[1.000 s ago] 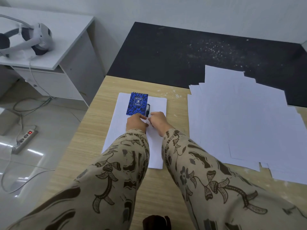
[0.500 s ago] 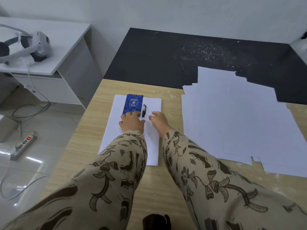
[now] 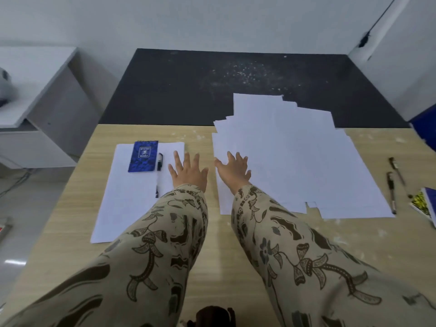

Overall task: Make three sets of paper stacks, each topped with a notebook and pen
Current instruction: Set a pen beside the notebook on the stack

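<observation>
White paper stack (image 3: 132,197) is sitting at the left of the wooden table (image 3: 212,232), already wearing its blue notebook (image 3: 143,156) with a black pen (image 3: 159,161) lying just beside it, so I'm calling set one done. Left hand (image 3: 187,172) is hanging over that stack's right edge, fingers spread, holding nothing. Right hand (image 3: 233,169) is spreading out over the left edge of the big messy pile of loose sheets (image 3: 295,156), also gripping nothing; can't tell if it's actually pressing down. Those sheets are looking light, floppy and slippy against each other, so I'm guessing pinching one corner is just going to fan the lot out. Pressing a palm on top and sliding a batch off by its near edge is looking safer. Two spare pens (image 3: 390,192) and what look like more notebooks (image 3: 424,204) are waiting far right, stiff and easy to pinch.
</observation>
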